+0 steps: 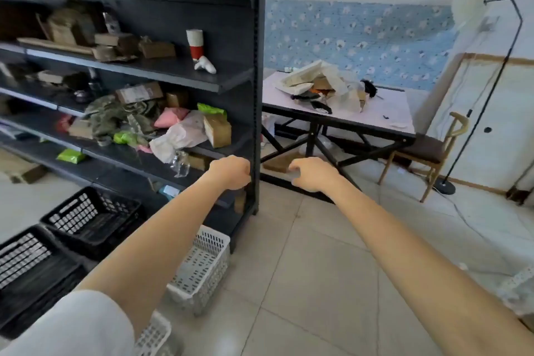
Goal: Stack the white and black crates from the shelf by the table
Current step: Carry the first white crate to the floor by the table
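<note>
Two black crates stand on the floor at the lower left, one [92, 217] behind the other [31, 266]. A white crate [202, 266] sits on the tiles by the foot of the dark shelf [255, 95], partly hidden by my left forearm. The corner of another white crate [153, 338] shows at the bottom edge. Both arms are stretched forward above the crates. My left hand [229, 172] is at the shelf's corner post, fingers curled, holding nothing. My right hand [312, 175] hangs in the air to its right with loosely curled fingers, holding nothing.
The shelf is packed with boxes, bags and a red and white cup [196, 45]. A table [341, 121] with cluttered wrappings stands beyond the shelf. A wooden chair [427, 153] and a floor lamp [445, 186] are at the right. Pale tiled floor lies ahead.
</note>
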